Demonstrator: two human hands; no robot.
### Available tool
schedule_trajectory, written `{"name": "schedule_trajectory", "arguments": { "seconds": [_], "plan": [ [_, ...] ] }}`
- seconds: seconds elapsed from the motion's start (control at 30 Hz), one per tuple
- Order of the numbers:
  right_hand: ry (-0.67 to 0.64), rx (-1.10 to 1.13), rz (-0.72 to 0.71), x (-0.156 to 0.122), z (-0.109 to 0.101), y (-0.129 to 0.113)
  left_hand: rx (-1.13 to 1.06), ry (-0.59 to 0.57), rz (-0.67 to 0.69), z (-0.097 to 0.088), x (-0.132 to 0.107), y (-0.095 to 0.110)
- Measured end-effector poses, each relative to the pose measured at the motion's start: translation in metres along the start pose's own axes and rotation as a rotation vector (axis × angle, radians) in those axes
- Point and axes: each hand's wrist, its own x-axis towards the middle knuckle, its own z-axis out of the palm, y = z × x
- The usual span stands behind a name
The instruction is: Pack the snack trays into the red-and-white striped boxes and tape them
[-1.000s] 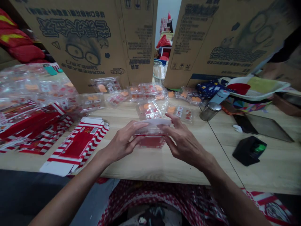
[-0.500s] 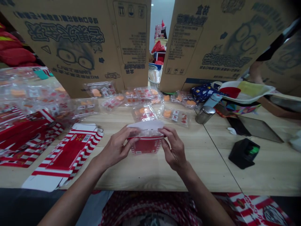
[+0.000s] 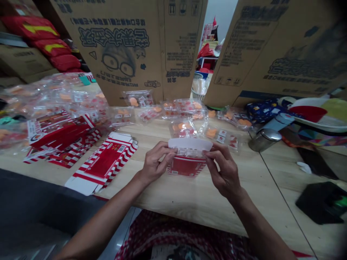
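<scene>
A red box, its white flap raised, is held upright at a pale wooden bench. The left hand pinches the box's upper left corner; the right hand grips its upper right. Left of the box lie flat striped cartons; beyond it, clear packets; rightward, a metal canister.
</scene>
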Motion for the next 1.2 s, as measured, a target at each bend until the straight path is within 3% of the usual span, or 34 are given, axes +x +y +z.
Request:
{"name": "schedule_trajectory", "arguments": {
  "seconds": [0.1, 0.23, 0.3, 0.5, 0.6, 0.7, 0.83, 0.93, 1.03, 1.1, 1.2],
  "plan": [
    [0.013, 0.193, 0.13, 0.0, 0.004, 0.005, -0.315, -0.018, -0.284, -0.004, 0.012, 0.003],
    [-0.067, 0.42, 0.248, 0.007, 0.004, 0.014, -0.532, -0.326, -0.479, -0.015, 0.027, -0.001],
    [-0.138, 0.378, 0.18, 0.013, 0.0, 0.016, -0.544, -0.425, -0.48, -0.02, 0.032, -0.007],
    [-0.282, 0.006, -0.26, 0.011, -0.017, 0.018, -0.605, -0.477, -0.351, -0.029, 0.032, -0.015],
    [-0.346, -0.143, -0.355, 0.008, -0.021, 0.018, -0.54, -0.506, -0.308, -0.031, 0.032, -0.008],
    [-0.368, -0.036, -0.247, 0.014, -0.018, 0.008, -0.404, -0.463, -0.264, -0.031, 0.031, 0.002],
    [-0.444, 0.011, 0.041, 0.026, -0.011, -0.011, -0.337, -0.325, -0.357, -0.026, 0.024, 0.011],
    [-0.517, -0.099, 0.009, 0.028, -0.005, -0.015, -0.306, -0.262, -0.381, -0.021, 0.02, 0.011],
    [-0.471, -0.161, -0.066, 0.029, -0.002, -0.011, -0.253, -0.217, -0.305, -0.016, 0.018, 0.009],
    [-0.449, -0.1, -0.028, 0.033, -0.004, -0.009, -0.249, -0.165, -0.284, -0.01, 0.016, 0.009],
    [-0.503, 0.041, 0.061, 0.041, -0.01, -0.013, -0.26, -0.033, -0.37, -0.002, 0.012, 0.012]
  ]
}}
